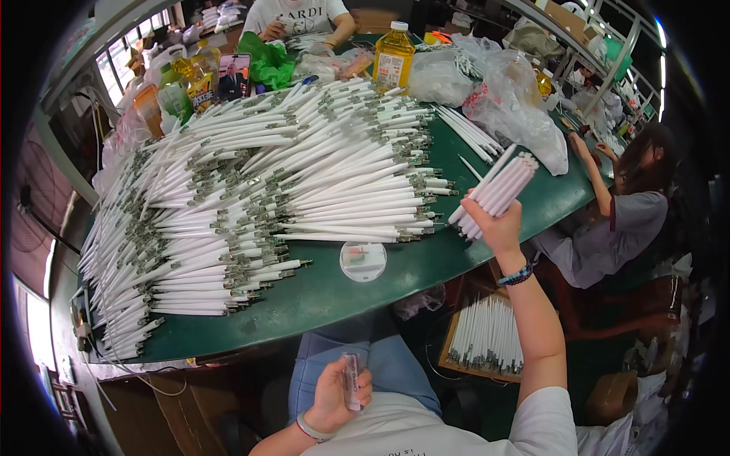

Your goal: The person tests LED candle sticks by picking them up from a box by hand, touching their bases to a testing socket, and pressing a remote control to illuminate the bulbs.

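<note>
My right hand is raised over the table's right end, its fingers closed round a bundle of slim white pen-like sticks. The bundle tilts up to the right. Down by my lap, my left hand grips a small see-through plastic strip with dark marks on it. A large heap of white sticks with silvery metal-looking ends covers much of the table. Between the heap and the front edge lies a round pale disc. Several loose white sticks rest beyond my right hand.
The green table bends across the view. At its back stand a yellow bottle, a phone and plastic bags. A box of white sticks sits below, right. One person works at right, another opposite.
</note>
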`<action>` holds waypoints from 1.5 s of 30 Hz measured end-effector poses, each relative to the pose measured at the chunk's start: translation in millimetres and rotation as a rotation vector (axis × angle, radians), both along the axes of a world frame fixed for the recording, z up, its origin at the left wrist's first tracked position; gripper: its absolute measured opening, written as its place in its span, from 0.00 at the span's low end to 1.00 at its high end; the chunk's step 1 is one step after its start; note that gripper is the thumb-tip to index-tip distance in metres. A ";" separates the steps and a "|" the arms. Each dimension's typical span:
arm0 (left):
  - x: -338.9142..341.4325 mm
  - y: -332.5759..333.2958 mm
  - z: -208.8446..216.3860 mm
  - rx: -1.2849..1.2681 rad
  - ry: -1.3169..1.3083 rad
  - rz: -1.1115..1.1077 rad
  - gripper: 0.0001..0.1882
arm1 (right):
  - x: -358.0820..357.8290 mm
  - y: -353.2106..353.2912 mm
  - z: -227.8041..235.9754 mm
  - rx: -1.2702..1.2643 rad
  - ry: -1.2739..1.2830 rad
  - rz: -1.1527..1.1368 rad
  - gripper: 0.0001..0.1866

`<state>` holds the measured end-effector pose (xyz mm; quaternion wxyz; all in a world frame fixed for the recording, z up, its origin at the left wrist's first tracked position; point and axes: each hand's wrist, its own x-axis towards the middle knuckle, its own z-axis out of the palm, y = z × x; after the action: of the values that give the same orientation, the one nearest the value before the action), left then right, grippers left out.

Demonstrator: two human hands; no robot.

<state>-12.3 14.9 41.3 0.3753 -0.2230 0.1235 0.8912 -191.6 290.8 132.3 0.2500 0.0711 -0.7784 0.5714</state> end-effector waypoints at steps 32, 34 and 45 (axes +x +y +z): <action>0.1 -5.5 -6.9 0.100 0.065 0.013 0.15 | 4.3 5.4 -1.7 -0.162 -0.036 0.092 0.10; -0.4 -4.8 -3.2 0.080 0.068 0.002 0.15 | 5.1 6.2 -2.4 -0.125 -0.041 0.030 0.10; 6.8 -3.1 -1.5 0.076 0.051 0.005 0.15 | 13.2 9.8 -10.6 0.012 0.075 -0.014 0.08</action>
<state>-5.5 11.7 39.8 0.3779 -0.1863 0.0983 0.9016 -178.4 300.7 121.6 0.2829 0.0885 -0.7723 0.5618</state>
